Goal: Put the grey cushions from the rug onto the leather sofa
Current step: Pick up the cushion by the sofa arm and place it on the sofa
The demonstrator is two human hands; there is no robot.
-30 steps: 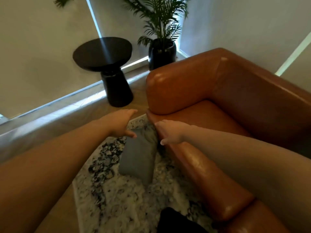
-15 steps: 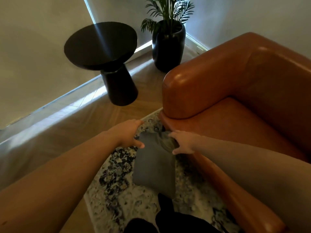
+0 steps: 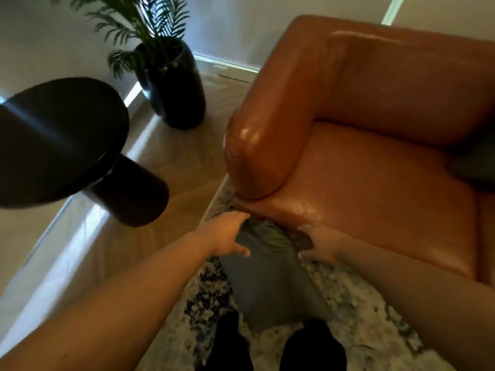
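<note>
A grey cushion [image 3: 270,285] lies on the speckled rug [image 3: 361,311], just in front of the brown leather sofa [image 3: 375,196]. My left hand [image 3: 227,234] grips the cushion's far left corner, thumb under and fingers over the edge. My right hand [image 3: 318,245] grips the far right corner the same way. The fabric is bunched between the two hands. The cushion's near end rests by my dark shoes [image 3: 230,344]. A second dark grey cushion [image 3: 474,167] sits on the sofa seat at the right edge of view.
A round black side table [image 3: 53,135] stands on the wooden floor to the left. A black pot [image 3: 174,84] with a palm stands behind it by the wall. The sofa's armrest [image 3: 257,145] rises right above my hands.
I have leaned closer and over the cushion. Both hands have closed on its far corners and the fabric has bunched up. The second cushion on the sofa has come into view.
</note>
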